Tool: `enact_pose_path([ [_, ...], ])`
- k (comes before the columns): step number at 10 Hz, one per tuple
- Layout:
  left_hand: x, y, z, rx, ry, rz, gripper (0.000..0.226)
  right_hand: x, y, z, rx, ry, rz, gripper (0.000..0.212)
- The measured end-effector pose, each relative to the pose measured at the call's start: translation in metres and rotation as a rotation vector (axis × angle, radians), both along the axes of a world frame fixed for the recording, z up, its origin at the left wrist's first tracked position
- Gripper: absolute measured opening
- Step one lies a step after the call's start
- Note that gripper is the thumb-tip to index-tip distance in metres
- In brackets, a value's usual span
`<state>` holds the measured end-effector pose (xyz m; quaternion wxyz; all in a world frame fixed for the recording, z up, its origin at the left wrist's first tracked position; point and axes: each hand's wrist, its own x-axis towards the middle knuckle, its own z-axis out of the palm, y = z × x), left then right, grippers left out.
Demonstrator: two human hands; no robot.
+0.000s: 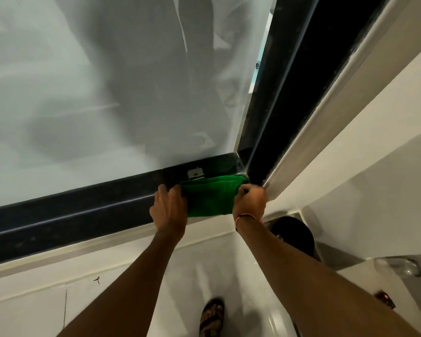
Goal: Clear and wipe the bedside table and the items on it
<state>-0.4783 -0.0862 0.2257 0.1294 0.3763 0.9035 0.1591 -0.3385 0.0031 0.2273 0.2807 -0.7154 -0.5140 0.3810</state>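
A green cloth [210,199] lies folded on a black stone window ledge [71,212], close to the ledge's right corner. My left hand [169,210] holds the cloth's left edge, fingers curled over it. My right hand [250,199] grips the cloth's right edge; a pink-and-white band circles that wrist. Both arms reach forward from the bottom of the view. The bedside table is out of sight.
A frosted window pane [107,81] rises behind the ledge, with a small metal latch [196,175] at its base. A black frame [289,81] and white wall run up the right. Below lie a white floor, my sandalled foot [212,317] and a dark round object [293,233].
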Motion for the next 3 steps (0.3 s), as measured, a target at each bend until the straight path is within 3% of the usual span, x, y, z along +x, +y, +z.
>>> enact_pose_path([
  [1, 0.005, -0.004, 0.006, -0.096, 0.201, -0.152, 0.021, 0.005, -0.009, 0.005, 0.039, -0.186, 0.239, 0.027],
  [2, 0.008, -0.004, 0.015, -0.018, 0.294, -0.290, 0.029, 0.027, -0.010, 0.010, 0.139, -0.370, 0.406, 0.037],
  [3, 0.023, 0.004, 0.026, 0.189, 0.341, -0.519, 0.030, 0.063, -0.010, 0.015, 0.211, -0.472, 0.404, 0.037],
])
